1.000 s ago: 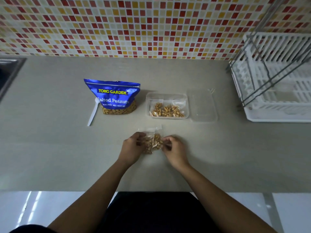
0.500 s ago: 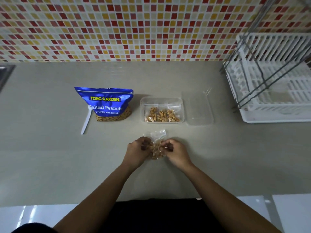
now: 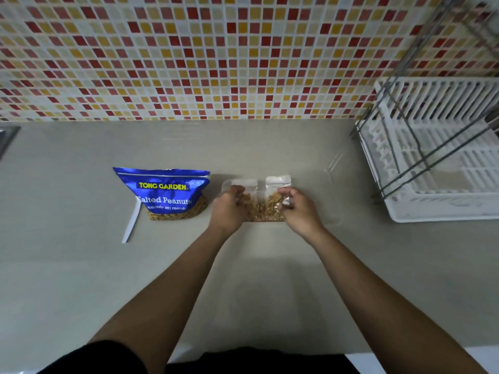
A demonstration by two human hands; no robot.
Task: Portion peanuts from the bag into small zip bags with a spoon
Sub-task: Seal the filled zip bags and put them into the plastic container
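Observation:
Two small clear zip bags filled with peanuts stand side by side in a clear plastic container [image 3: 224, 184] behind the counter's middle: a left zip bag [image 3: 245, 184] and a right zip bag [image 3: 278, 182]. My left hand [image 3: 229, 210] grips the left bag's side with curled fingers. My right hand [image 3: 298, 210] grips the right bag's side. The blue Tong Garden peanut bag [image 3: 164, 191] stands upright to the left of the container. A white spoon [image 3: 132, 224] lies on the counter by the blue bag's left side, its bowl hidden behind that bag.
The container's clear lid [image 3: 333, 195] lies on the counter just right of my right hand. A white dish rack [image 3: 437, 190] with a metal frame fills the right side. The tiled wall runs along the back. A sink edge [image 3: 8, 139] shows at far left.
Both hands carried the filled zip bag from the near counter forward to the container. It now stands next to the bag that was lying there.

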